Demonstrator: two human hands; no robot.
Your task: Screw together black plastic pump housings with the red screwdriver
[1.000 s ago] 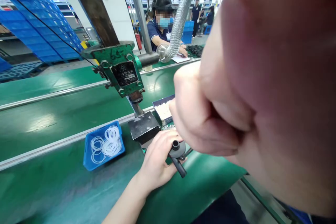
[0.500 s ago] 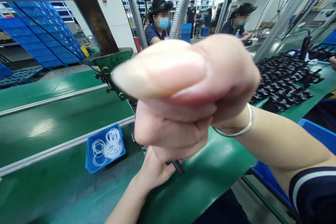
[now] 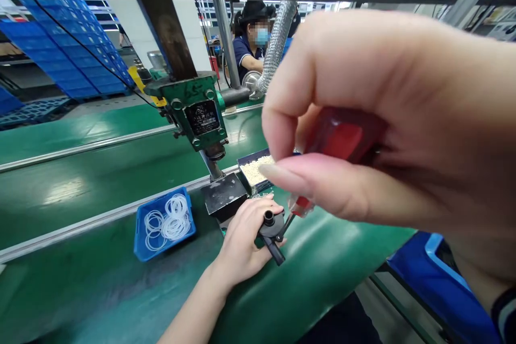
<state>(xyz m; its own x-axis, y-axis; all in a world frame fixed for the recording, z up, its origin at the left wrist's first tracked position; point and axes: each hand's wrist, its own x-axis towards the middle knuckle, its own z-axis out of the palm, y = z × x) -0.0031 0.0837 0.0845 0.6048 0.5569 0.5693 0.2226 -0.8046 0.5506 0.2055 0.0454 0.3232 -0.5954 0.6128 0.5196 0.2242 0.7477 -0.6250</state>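
Large and close to the camera, my right hand (image 3: 363,118) is closed around the red handle of a screwdriver (image 3: 301,206). Its thin metal shaft slants down to the black plastic part (image 3: 275,244), and the tip appears to meet it beside a small joint. My left hand (image 3: 248,236) grips that part, which has a round body, an upright short tube and a stub pointing toward me. Some of the part is hidden under my left fingers. Just beyond them stands a black metal block (image 3: 226,193) at the foot of a green press.
A blue tray (image 3: 139,236) of white rings sits at left. Behind my hands is a dark box (image 3: 242,161) of small cream pieces. The green press head (image 3: 197,113) overhangs the bench. A person (image 3: 250,43) works across the line. A blue bin (image 3: 419,274) stands low at right.
My right hand has moved right and away from the view's middle, uncovering the screwdriver, the black part and the press. The left hand keeps its hold.
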